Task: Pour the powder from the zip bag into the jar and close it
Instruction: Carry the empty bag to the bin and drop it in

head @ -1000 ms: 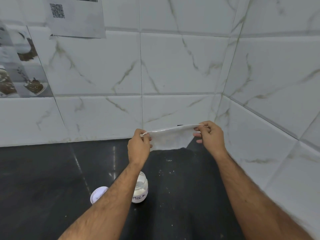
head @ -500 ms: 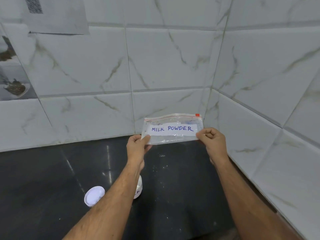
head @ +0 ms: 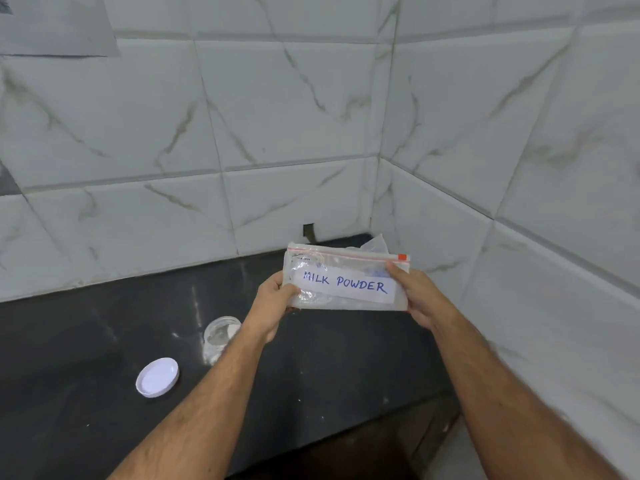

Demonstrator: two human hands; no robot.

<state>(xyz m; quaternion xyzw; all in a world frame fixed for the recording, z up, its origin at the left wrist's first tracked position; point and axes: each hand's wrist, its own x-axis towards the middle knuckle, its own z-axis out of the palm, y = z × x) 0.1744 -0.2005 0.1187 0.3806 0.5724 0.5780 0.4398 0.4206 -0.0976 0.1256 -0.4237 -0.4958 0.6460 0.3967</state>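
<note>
A clear zip bag [head: 346,282] with a red zip strip and a white label reading MILK POWDER is held flat above the black counter, label towards me. My left hand [head: 275,299] grips its left end and my right hand [head: 419,296] grips its right end. The bag looks nearly see-through, with little powder visible inside. A small clear jar [head: 220,336] stands without its lid on the counter, just left of my left forearm, which covers part of it. Its white lid [head: 157,376] lies upturned on the counter to the jar's lower left.
The black counter [head: 86,341] carries scattered white specks. White marble-patterned tiled walls [head: 519,168] close in behind and on the right, meeting in a corner just behind the bag. A crumpled clear plastic piece [head: 375,243] sits in that corner. The counter's front edge runs at lower right.
The bag turned from edge-on and raised to flat with its label facing me, and came lower and nearer. The view shifted, so the jar and lid show left of my left forearm.
</note>
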